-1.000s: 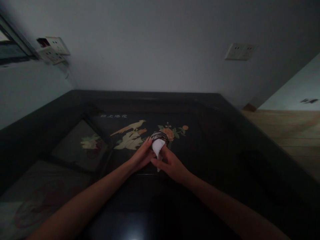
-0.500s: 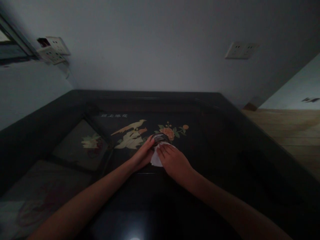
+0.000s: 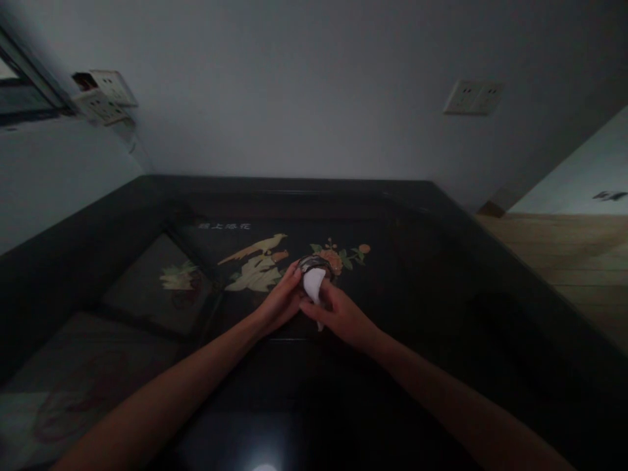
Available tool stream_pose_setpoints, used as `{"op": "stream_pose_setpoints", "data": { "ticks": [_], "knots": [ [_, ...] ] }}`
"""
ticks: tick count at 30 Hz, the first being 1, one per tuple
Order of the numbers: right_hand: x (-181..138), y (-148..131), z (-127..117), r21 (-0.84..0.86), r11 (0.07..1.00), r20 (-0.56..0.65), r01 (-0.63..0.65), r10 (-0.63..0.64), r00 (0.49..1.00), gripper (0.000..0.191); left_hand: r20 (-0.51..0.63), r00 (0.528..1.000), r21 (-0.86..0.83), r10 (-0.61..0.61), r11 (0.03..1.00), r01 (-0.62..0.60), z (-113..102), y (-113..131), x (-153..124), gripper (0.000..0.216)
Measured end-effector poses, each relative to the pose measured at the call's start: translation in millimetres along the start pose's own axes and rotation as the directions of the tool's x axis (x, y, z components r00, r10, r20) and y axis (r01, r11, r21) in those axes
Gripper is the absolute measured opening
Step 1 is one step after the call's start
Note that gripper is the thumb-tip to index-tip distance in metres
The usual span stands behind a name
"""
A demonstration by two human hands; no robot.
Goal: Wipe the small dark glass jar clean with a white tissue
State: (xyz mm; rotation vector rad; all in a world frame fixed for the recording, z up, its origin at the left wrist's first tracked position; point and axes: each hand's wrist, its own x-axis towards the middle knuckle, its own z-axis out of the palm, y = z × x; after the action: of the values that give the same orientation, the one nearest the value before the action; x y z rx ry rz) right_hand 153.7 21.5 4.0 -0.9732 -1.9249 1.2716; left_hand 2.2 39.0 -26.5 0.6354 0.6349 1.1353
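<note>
Dk tbl point(image 3: 407, 288) has bird pic point(image 3: 262, 246) & flwr pic point(image 3: 331, 261).

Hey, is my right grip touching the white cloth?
Touching. The head view shows the right grip holding the white cloth, which shows above and below the thumb.

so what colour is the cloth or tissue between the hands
The cloth or tissue looks plain white in the head view.

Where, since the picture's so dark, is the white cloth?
Head view, just below centre: the white cloth is in the right hand, beside the dark object in the left hand.
</note>
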Motion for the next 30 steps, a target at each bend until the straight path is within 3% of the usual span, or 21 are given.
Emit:
{"op": "stream_pose_setpoints", "data": {
  "ticks": [3,7,9,11,14,16,20,23,25,27,30],
  "knots": [
    [0,3,4,0.046,0.998,-0.037,0.03,-0.028,0.999,0.043,-0.028,1.0,0.01,0.014,1.0,-0.014,-2,-1,1,0.038],
    [-2,-1,0,-0.303,0.95,0.02,0.078,-0.076,0.997,0.042,-0.041,0.999,0.013,0.012,1.0,-0.011,-5,-1,3,0.034],
    [-3,-2,-2,-0.548,0.824,0.083,0.143,-0.117,0.99,0.045,-0.04,0.999,0.018,0.0,1.0,0.001,-4,-1,2,0.034],
    [-3,-1,-1,-0.747,0.631,0.14,0.211,-0.161,0.977,0.044,-0.034,0.999,0.024,-0.001,1.0,0.002,-2,0,2,0.035],
    [-5,3,4,-0.907,0.37,0.138,0.203,-0.193,0.971,0.035,-0.02,1.0,0.026,0.015,1.0,-0.014,0,0,2,0.036],
    [-7,6,8,-0.948,0.279,0.097,0.152,-0.202,0.975,0.035,-0.005,1.0,0.016,0.022,1.0,-0.022,-1,-1,3,0.037],
    [-9,11,15,-0.973,0.214,0.049,0.092,-0.201,0.978,0.04,0.014,1.0,0.002,0.015,1.0,-0.015,-5,-3,6,0.04],
    [-9,14,18,-0.977,0.202,0.024,0.063,-0.187,0.982,0.041,0.014,1.0,0.002,0.003,1.0,-0.003,-6,-4,7,0.041],
    [-8,12,19,-0.966,0.253,0.017,0.06,-0.166,0.986,0.041,0.014,1.0,0.004,-0.001,1.0,0.001,-5,-3,6,0.039],
    [-8,8,18,-0.927,0.368,0.018,0.069,-0.14,0.99,0.041,0.011,1.0,0.012,-0.003,1.0,0.003,-3,-2,5,0.037],
    [-7,0,15,-0.769,0.633,0.012,0.084,-0.117,0.993,0.041,0.002,1.0,0.026,-0.012,1.0,0.012,-2,0,3,0.035]
  ]
}}
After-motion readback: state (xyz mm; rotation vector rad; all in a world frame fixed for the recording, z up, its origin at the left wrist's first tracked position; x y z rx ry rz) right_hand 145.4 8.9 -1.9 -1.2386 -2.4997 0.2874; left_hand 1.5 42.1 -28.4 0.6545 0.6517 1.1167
